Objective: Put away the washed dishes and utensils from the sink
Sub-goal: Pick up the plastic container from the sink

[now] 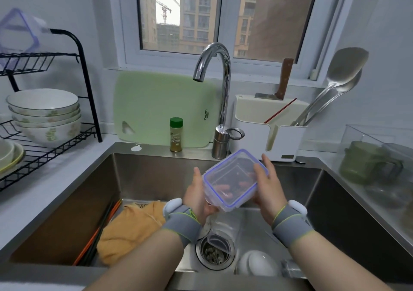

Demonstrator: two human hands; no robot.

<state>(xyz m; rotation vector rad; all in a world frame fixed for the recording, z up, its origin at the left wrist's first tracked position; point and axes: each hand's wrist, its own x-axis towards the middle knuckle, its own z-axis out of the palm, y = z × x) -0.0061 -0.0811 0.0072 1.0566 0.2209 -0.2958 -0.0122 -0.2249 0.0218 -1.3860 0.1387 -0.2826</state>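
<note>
Fingers of the left hand point(195, 192) lie under a clear rectangular plastic box with a blue-violet rim point(234, 179). Their tips show reddish through the plastic, and the thumb presses on its left edge. The right hand point(268, 190) grasps the right side, thumb over the rim and fingers at the far corner. Both hands hold the box tilted above the stainless steel sink point(156, 172). Nothing is seen inside the box; if a lid is on it I cannot tell.

Below, in the sink, lie a crumpled orange cloth point(129, 230), orange and dark chopsticks point(100, 232), a clear plastic cup on its side point(223, 230) and a white bowl turned upside down point(259, 264). The round drain strainer point(212, 254) holds some scraps.

Behind the sink stands a small spice bottle with a green cap point(176, 137); its label has Chinese characters, too small to read surely. The pale green cutting board point(161, 107) carries the word "Omuda".

The white utensil holder point(270, 125) contains a wooden-handled knife point(283, 80), red chopsticks point(279, 110) and a steel spatula point(339, 76). On the black wire rack point(87, 85) sit stacked white bowls with green pattern point(44, 116).
</note>
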